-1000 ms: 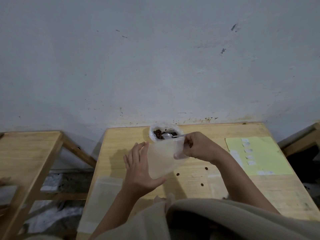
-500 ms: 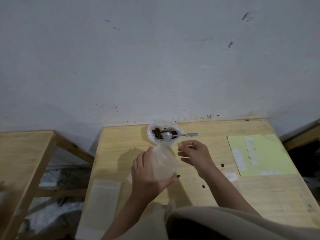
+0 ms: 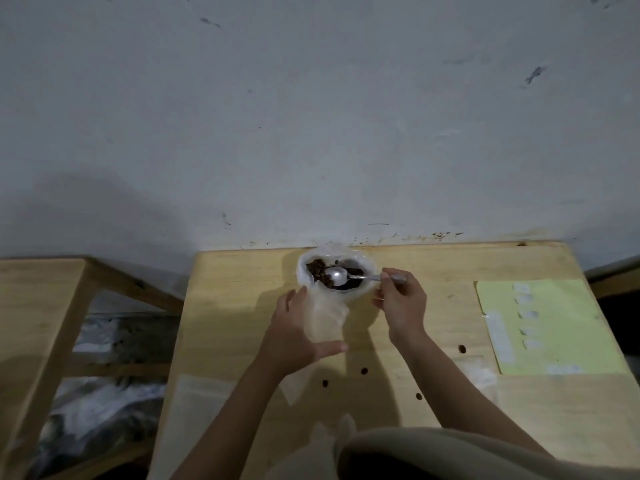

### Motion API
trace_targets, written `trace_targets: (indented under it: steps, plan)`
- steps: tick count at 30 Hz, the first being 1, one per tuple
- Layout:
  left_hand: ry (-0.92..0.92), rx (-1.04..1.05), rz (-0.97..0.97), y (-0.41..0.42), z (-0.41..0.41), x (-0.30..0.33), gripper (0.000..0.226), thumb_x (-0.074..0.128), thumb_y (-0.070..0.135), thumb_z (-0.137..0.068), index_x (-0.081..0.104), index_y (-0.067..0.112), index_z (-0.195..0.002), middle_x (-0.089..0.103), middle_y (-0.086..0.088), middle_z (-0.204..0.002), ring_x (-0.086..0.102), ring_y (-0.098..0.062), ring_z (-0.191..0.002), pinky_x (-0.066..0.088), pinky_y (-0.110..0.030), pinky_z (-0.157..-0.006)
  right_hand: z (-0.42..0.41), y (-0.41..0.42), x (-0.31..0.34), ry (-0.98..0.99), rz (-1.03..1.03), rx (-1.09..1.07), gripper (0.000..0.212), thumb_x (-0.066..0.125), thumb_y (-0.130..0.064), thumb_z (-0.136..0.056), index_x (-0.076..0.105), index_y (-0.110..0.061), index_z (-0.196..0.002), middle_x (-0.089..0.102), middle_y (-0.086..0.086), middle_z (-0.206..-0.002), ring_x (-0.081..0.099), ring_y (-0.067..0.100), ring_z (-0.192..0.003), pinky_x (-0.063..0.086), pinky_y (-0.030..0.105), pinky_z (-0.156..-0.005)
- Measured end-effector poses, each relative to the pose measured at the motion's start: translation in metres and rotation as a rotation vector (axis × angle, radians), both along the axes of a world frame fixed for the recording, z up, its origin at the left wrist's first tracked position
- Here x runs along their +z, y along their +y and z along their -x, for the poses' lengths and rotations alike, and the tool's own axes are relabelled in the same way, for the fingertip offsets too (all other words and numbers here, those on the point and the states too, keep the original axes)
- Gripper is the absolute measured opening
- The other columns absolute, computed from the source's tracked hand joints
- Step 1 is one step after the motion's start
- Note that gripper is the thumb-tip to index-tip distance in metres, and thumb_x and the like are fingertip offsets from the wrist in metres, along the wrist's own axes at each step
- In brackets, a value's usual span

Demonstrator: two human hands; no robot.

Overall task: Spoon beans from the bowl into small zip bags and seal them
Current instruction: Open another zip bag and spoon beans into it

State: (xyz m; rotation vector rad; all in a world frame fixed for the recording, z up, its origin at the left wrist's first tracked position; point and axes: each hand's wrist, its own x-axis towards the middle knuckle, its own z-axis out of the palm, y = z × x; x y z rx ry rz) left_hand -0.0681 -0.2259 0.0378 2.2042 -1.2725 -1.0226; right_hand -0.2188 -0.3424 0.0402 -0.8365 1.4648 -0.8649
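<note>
Your left hand cups a small clear bag at frame centre, fingers behind it and thumb curled under its bottom edge. Your right hand pinches the spoon handle; its scoop lies on the beans in the bowl just above the bag.

Nothing readable here tbh. The yellow sheet, well off to the right of the right-hand fingers, has small white stickers on it, but they're too blurry to read.
</note>
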Motion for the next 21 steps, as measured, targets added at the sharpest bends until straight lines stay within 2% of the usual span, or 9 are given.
trace_targets:
  steps: [3, 5, 8, 11, 14, 16, 18, 21]
  plan:
    - [0.108, -0.024, -0.073, -0.016, -0.003, 0.002, 0.134, 0.076, 0.072, -0.046, 0.004, 0.026, -0.150, 0.008, 0.003, -0.153, 0.015, -0.018, -0.141, 0.029, -0.039, -0.108, -0.003, 0.002, 0.000, 0.060, 0.090, 0.127, 0.014, 0.053, -0.013, -0.095, 0.067, -0.011, -0.095, 0.064, 0.006, -0.074, 0.060, 0.016, -0.061, 0.053, 0.025, -0.057]
    - [0.132, -0.027, -0.049, -0.023, -0.002, 0.004, 0.128, 0.081, 0.062, -0.053, 0.005, 0.026, -0.150, 0.010, 0.005, -0.150, 0.018, -0.014, -0.137, 0.028, -0.032, -0.104, -0.004, 0.004, -0.003, 0.123, 0.148, 0.168, 0.017, 0.053, -0.013, -0.095, 0.068, -0.018, -0.089, 0.066, 0.004, -0.073, 0.064, 0.018, -0.063, 0.055, 0.029, -0.063]
    - [0.157, -0.033, 0.025, -0.026, 0.000, 0.006, 0.125, 0.082, 0.059, -0.053, 0.009, 0.027, -0.149, 0.013, 0.011, -0.146, 0.019, -0.004, -0.131, 0.025, -0.025, -0.101, -0.006, 0.009, -0.008, 0.179, 0.157, 0.126, 0.028, 0.054, -0.012, -0.093, 0.065, -0.031, -0.074, 0.068, 0.004, -0.069, 0.067, 0.025, -0.069, 0.057, 0.038, -0.072]
    - [0.181, -0.060, 0.083, -0.022, 0.004, 0.010, 0.122, 0.083, 0.056, -0.053, 0.008, 0.035, -0.147, 0.014, 0.017, -0.139, 0.017, 0.004, -0.126, 0.024, -0.023, -0.100, -0.012, 0.012, -0.011, 0.075, 0.040, 0.036, 0.028, 0.055, -0.009, -0.093, 0.066, -0.025, -0.072, 0.066, 0.007, -0.067, 0.065, 0.024, -0.069, 0.057, 0.041, -0.076]
    - [0.178, -0.085, 0.110, -0.016, 0.007, 0.012, 0.118, 0.083, 0.056, -0.054, 0.004, 0.042, -0.141, 0.013, 0.019, -0.137, 0.016, 0.009, -0.123, 0.025, -0.021, -0.100, -0.018, 0.013, -0.011, -0.033, -0.098, -0.052, 0.017, 0.056, -0.009, -0.092, 0.070, -0.012, -0.083, 0.066, 0.009, -0.068, 0.063, 0.019, -0.065, 0.057, 0.040, -0.078]
    - [0.155, -0.093, 0.120, -0.012, 0.007, 0.011, 0.115, 0.082, 0.057, -0.053, 0.001, 0.045, -0.135, 0.013, 0.020, -0.135, 0.016, 0.006, -0.126, 0.026, -0.022, -0.101, -0.018, 0.013, -0.012, -0.067, -0.145, -0.088, 0.014, 0.057, -0.009, -0.092, 0.070, -0.004, -0.090, 0.065, 0.011, -0.069, 0.063, 0.019, -0.064, 0.058, 0.040, -0.078]
    - [0.141, -0.088, 0.133, -0.010, 0.007, 0.010, 0.116, 0.082, 0.056, -0.054, 0.001, 0.043, -0.136, 0.013, 0.020, -0.133, 0.015, 0.001, -0.130, 0.026, -0.025, -0.103, -0.016, 0.012, -0.010, -0.085, -0.166, -0.112, 0.014, 0.057, -0.008, -0.092, 0.070, -0.004, -0.090, 0.065, 0.011, -0.070, 0.062, 0.018, -0.063, 0.058, 0.038, -0.076]
    - [0.133, -0.056, 0.126, -0.007, 0.005, 0.007, 0.128, 0.081, 0.063, -0.048, 0.011, 0.028, -0.148, 0.017, 0.016, -0.133, 0.017, -0.005, -0.133, 0.028, -0.029, -0.106, -0.007, 0.011, -0.007, -0.106, -0.184, -0.156, 0.013, 0.057, -0.008, -0.092, 0.069, -0.004, -0.090, 0.064, 0.012, -0.070, 0.061, 0.019, -0.063, 0.058, 0.035, -0.072]
